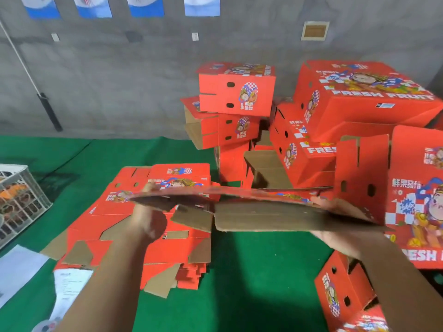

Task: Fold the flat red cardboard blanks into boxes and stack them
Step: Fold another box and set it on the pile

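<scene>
Red blank [251,200] gripped by both hands' fingers [149,188]

A green-covered floor [251,271] carries a blank stack [143,236] at left, folded boxes [311,140] far right, a crate [19,200] far left.

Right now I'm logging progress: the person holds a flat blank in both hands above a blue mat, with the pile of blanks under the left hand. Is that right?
Not quite: the mat is green, not blue. The head view shows it. The rest stands: both the left hand and right hand hold the flat blank, with the pile under the left hand.
</scene>
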